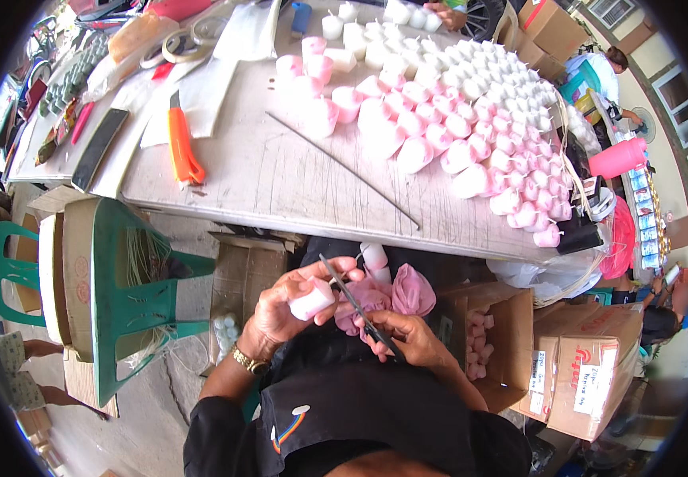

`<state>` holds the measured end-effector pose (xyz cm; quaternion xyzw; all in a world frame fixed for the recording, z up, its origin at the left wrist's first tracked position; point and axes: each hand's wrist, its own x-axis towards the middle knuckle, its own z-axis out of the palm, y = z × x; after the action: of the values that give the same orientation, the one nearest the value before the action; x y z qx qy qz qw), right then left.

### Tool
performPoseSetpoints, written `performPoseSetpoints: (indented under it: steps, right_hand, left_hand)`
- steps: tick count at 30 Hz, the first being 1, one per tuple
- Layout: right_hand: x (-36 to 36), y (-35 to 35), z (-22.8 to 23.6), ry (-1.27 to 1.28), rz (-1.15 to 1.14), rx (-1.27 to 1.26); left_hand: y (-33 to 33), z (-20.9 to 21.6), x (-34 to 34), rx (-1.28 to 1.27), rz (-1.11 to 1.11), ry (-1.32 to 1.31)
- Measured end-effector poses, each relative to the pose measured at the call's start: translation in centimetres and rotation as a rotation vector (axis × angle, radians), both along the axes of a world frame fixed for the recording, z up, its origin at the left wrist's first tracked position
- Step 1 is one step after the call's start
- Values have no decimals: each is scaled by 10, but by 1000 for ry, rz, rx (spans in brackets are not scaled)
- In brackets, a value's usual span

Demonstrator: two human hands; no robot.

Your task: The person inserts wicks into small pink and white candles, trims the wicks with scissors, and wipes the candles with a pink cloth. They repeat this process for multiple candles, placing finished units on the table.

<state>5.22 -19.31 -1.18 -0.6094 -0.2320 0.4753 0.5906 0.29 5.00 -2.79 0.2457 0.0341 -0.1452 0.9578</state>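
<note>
My left hand (284,306) grips a short pink-and-white candle (312,302) between thumb and fingers, over my lap. My right hand (403,338) is closed round a dark-handled tool with a long, narrow grey blade (347,292); whether it is a knife or scissors I cannot tell. The blade slants up and left, close beside the candle. Behind my hands lies a crumpled pink cloth (414,292). Near it is another pale pink candle (373,256), by the table edge.
Many pink candles (415,154) and white candles (471,71) crowd the table (240,175). A thin dark rod (344,169) and an orange cutter (181,147) lie nearer me. Left stands a green plastic chair (125,318); right, an open cardboard box (511,338) holds pink candles.
</note>
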Motion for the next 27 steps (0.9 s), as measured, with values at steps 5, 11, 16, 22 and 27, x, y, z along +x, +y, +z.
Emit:
performPoseSetpoints:
  steps: [5,11,16,22,27]
  right_hand:
    - [20,-10,41,-890,-57,-205]
    - [75,-24,84,-1497,-379,-440]
    - [110,-18,90,-1725,-368,-444]
    - [112,-11,71,-1762,-384,-513]
    - [85,-4,72,-1819,-550,-418]
  left_hand:
    - [1,-4,-1,90,-22,-52]
    - [-5,5,-4,334,-57,-13]
    - [-9,12,-5,373,-69,-25]
    - [-12,13,-7,347,-111,-54]
    - [-14,8,-6,353,-134,-29]
